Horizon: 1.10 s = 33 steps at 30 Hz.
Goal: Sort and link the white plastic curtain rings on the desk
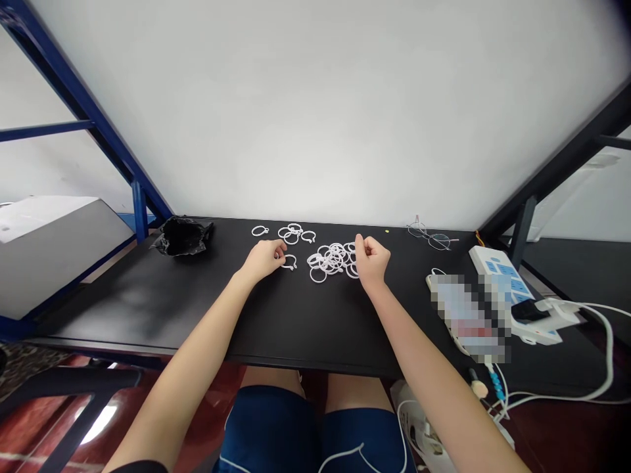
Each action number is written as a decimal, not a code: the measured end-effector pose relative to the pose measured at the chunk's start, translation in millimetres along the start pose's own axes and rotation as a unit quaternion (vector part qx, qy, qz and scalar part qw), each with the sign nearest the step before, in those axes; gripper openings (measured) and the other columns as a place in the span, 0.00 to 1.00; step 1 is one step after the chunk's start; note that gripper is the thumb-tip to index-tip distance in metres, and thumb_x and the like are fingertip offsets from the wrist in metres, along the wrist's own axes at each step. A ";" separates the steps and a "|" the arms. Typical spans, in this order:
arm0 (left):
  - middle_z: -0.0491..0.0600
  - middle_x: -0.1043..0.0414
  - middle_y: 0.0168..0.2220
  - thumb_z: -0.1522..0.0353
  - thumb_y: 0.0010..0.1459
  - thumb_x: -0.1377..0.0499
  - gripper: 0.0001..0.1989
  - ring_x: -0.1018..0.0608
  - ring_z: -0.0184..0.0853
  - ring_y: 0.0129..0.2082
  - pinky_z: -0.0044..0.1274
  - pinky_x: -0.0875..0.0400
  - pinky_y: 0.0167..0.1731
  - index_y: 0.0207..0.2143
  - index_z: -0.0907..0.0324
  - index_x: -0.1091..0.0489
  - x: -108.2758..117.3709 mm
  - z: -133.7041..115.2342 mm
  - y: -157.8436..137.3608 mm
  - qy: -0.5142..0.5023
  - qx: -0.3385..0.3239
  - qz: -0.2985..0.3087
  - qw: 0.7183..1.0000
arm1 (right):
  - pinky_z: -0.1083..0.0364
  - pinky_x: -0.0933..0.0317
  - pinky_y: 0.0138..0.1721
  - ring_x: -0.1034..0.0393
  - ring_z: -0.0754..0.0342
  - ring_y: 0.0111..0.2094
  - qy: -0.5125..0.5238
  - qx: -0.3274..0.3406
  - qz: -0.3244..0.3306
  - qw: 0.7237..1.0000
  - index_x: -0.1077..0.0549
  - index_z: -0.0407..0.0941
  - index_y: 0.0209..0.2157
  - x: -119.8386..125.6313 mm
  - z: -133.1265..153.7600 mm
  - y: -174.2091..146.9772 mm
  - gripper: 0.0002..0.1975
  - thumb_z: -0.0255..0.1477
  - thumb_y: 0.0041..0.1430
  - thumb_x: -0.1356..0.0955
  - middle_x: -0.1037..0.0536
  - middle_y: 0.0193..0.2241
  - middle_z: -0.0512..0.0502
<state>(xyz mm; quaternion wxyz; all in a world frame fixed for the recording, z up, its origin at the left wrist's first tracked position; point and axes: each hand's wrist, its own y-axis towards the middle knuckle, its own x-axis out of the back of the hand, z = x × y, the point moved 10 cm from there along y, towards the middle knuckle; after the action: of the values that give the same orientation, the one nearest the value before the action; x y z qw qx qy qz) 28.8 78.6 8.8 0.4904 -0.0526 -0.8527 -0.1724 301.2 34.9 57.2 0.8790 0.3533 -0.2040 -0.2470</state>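
My left hand (266, 258) is over the left part of the black tabletop. Its thumb and fingers pinch the edge of a thin white ring (290, 263) that has a small knob-like catch. On the right, my right hand (373, 259) is curled into a fist, thumb upward, and whatever it may hold is hidden. Just left of that fist lies a tangled pile of white rings (331, 259), some partly behind the hand. A smaller group of the same rings (294, 232) rests nearer the wall, with one single ring (259, 231) apart to its left.
A crumpled black plastic bag (183, 236) stands open at the back left. Eyeglasses (432, 239) lie near the wall. At right are a phone (461, 315), partly blurred, and a white power strip (513, 289) with a plug and cables. A black table (315, 335) meets the wall.
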 end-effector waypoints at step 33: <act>0.47 0.27 0.24 0.69 0.46 0.36 0.07 0.26 0.29 0.24 0.22 0.31 0.30 0.28 0.64 0.28 -37.5 -67.0 -11.2 -0.489 0.016 0.081 0.869 | 0.58 0.53 0.21 0.50 0.61 0.17 -0.020 0.152 0.183 0.971 0.49 0.46 0.18 -49.2 74.0 -50.1 0.22 0.37 0.63 0.37 0.44 0.14 0.55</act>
<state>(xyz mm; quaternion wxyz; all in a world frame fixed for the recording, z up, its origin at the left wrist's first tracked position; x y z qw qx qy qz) 99.9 47.9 4.8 0.0240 -0.1911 -0.9787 -0.0705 208.1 -6.7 61.4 0.8413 0.4342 -0.3174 -0.0549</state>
